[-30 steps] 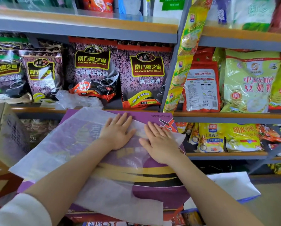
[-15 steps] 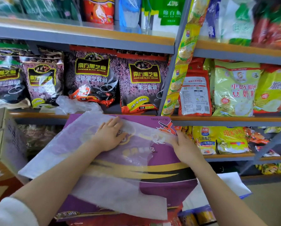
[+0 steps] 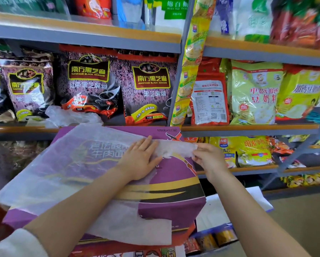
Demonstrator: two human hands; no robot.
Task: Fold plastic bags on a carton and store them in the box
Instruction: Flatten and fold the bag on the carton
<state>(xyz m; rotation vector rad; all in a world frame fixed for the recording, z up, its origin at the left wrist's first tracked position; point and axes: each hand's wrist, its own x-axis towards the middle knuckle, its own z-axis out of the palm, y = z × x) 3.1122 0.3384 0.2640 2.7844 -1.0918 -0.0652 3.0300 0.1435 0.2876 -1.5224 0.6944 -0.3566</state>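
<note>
A translucent white plastic bag point(image 3: 66, 175) is lying spread across the top of the purple noodle carton point(image 3: 174, 184), its near end overhanging the carton's near edge. The left hand point(image 3: 139, 160) is pressing flat on the bag near the carton's middle, fingers straight and together. The right hand point(image 3: 208, 158) is pinching the bag's far right corner between thumb and fingertips, just beyond the carton's right edge. Past the carton's far edge, a crumpled clear bag point(image 3: 70, 116) is resting on the shelf edge point(image 3: 248, 127) before the black sesame paste packets point(image 3: 148, 88).
</note>
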